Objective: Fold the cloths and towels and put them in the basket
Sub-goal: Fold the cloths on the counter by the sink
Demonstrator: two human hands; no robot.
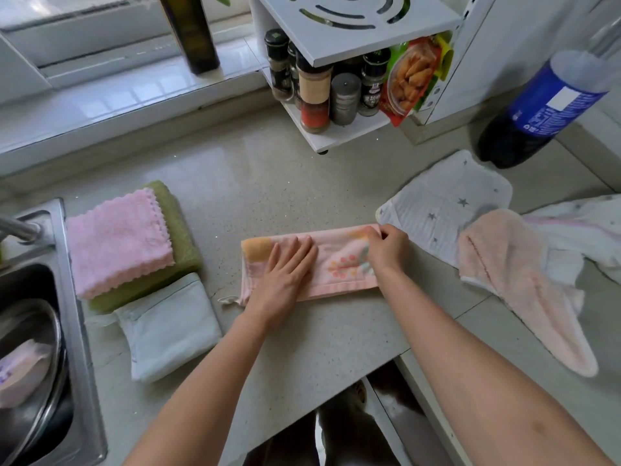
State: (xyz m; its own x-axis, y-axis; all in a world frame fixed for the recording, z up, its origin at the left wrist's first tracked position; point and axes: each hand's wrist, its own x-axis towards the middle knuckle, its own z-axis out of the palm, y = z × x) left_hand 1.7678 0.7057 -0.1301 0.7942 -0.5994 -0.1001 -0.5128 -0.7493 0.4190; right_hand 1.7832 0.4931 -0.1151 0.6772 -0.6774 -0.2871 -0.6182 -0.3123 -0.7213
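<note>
Our left hand (285, 274) presses flat on the pink towel (339, 264). Our right hand (386, 247) pinches its far right corner.

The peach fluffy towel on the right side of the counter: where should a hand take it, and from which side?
Pinch the peach fluffy towel at its wide upper end, beside the star-print cloth, coming from above with the right hand. That end lies bunched and raised on the counter, giving the fingers a fold to grip; its narrow tail trails towards the counter's near edge.
</note>
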